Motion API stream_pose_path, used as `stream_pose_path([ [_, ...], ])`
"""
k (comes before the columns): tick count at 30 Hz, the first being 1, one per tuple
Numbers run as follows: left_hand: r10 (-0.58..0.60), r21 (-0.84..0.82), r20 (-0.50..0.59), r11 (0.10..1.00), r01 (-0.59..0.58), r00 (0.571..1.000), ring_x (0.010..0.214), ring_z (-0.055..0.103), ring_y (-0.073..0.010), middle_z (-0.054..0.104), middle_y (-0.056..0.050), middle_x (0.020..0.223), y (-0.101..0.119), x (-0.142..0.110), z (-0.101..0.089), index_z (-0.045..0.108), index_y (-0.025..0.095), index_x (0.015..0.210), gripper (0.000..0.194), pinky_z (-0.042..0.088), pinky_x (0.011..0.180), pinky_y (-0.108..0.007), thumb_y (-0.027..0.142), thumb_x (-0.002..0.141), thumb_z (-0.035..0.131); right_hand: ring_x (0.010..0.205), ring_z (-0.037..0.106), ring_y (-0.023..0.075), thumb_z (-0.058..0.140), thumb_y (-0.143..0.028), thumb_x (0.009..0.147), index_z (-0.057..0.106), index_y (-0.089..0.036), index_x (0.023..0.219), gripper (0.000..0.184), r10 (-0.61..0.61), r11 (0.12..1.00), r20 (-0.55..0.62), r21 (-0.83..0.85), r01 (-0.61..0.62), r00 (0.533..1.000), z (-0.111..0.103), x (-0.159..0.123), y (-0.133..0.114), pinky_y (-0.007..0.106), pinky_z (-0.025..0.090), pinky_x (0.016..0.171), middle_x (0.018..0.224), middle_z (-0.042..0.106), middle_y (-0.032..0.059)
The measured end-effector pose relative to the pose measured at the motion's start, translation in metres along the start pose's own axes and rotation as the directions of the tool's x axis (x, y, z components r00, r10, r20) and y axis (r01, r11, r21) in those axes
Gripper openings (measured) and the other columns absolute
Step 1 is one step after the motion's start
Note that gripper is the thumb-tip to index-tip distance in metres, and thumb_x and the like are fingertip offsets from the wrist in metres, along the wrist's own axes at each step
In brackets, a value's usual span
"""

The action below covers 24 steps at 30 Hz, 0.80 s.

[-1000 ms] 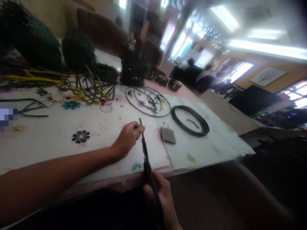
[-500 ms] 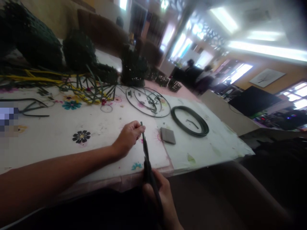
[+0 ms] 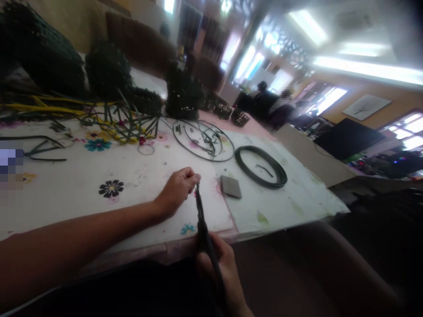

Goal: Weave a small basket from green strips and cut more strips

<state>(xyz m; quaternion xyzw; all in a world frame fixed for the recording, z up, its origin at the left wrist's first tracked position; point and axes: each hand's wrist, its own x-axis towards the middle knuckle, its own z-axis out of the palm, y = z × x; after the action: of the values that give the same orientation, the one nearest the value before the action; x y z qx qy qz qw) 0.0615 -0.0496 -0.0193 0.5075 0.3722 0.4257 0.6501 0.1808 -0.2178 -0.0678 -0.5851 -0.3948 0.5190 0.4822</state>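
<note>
My left hand (image 3: 181, 188) is closed in a pinch above the flowered tablecloth, thumb pressed against the fingers. Between them is a short dark green strip (image 3: 197, 183), mostly covered by the fingertips. My right hand (image 3: 222, 269), at the table's front edge, is wrapped around the handles of dark long-nosed pliers (image 3: 200, 215). Their narrow tip points away from me and meets the strip just below my left fingertips. Whether the jaws grip the strip is too blurred to tell.
A coil of dark green strip (image 3: 283, 178) lies right of a small grey block (image 3: 231, 186). Beyond are a loose hoop (image 3: 203, 159), green and yellow strips (image 3: 109, 127) and dark woven baskets (image 3: 185, 90). A pixelated patch (image 3: 9, 160) covers something at left.
The pliers' tip has come up closer to my left fingertips and looks narrower. The strip end that stuck out above my left thumb no longer shows. Both hands have barely moved.
</note>
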Motion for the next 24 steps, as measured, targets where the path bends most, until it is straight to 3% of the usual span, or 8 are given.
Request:
stream_pose_path([
  [8, -0.029, -0.04, 0.005, 0.999, 0.03, 1.0, 0.04, 0.028, -0.004, 0.042, 0.007, 0.051, -0.003, -0.001, 0.0, 0.043, 0.018, 0.065, 0.026, 0.018, 0.04, -0.021, 0.031, 0.084, 0.057, 0.053, 0.029, 0.008, 0.071, -0.047, 0.073, 0.061, -0.014, 0.08, 0.035, -0.065, 0.995, -0.011, -0.079, 0.064, 0.998, 0.0, -0.001, -0.008, 0.019, 0.027, 0.045, 0.06, 0.038, -0.0052],
  [13, -0.009, -0.01, -0.02, 1.0, 0.009, 1.0, 0.041, 0.029, -0.0048, 0.041, 0.006, 0.05, -0.002, 0.002, -0.002, 0.044, 0.018, 0.063, 0.026, 0.019, 0.041, -0.021, 0.028, 0.082, 0.057, 0.046, 0.031, 0.0069, 0.073, -0.05, 0.069, 0.062, -0.014, 0.088, 0.042, 0.005, 0.999, -0.009, -0.045, -0.006, 1.0, 0.001, -0.003, -0.01, 0.018, 0.028, 0.039, 0.057, 0.039, -0.0065],
  [17, 0.012, 0.009, 0.02, 1.0, -0.013, 1.0, 0.042, 0.029, -0.0053, 0.04, 0.006, 0.05, -0.002, -0.001, 0.0, 0.044, 0.018, 0.062, 0.026, 0.02, 0.042, -0.022, 0.028, 0.082, 0.058, 0.047, 0.036, 0.0067, 0.076, -0.048, 0.067, 0.063, -0.013, 0.098, 0.049, 0.018, 1.0, -0.019, -0.016, -0.018, 1.0, 0.001, -0.002, -0.008, 0.017, 0.032, 0.041, 0.061, 0.044, -0.0053],
  [24, -0.021, -0.009, 0.056, 1.0, 0.021, 0.998, 0.041, 0.029, -0.0049, 0.04, 0.006, 0.049, -0.002, -0.003, 0.002, 0.043, 0.019, 0.064, 0.027, 0.019, 0.042, -0.021, 0.03, 0.083, 0.057, 0.048, 0.031, 0.0066, 0.071, -0.05, 0.074, 0.061, -0.014, 0.087, 0.04, -0.048, 0.999, -0.01, -0.013, 0.048, 0.999, 0.001, 0.0, -0.005, 0.017, 0.027, 0.04, 0.059, 0.04, -0.0058],
])
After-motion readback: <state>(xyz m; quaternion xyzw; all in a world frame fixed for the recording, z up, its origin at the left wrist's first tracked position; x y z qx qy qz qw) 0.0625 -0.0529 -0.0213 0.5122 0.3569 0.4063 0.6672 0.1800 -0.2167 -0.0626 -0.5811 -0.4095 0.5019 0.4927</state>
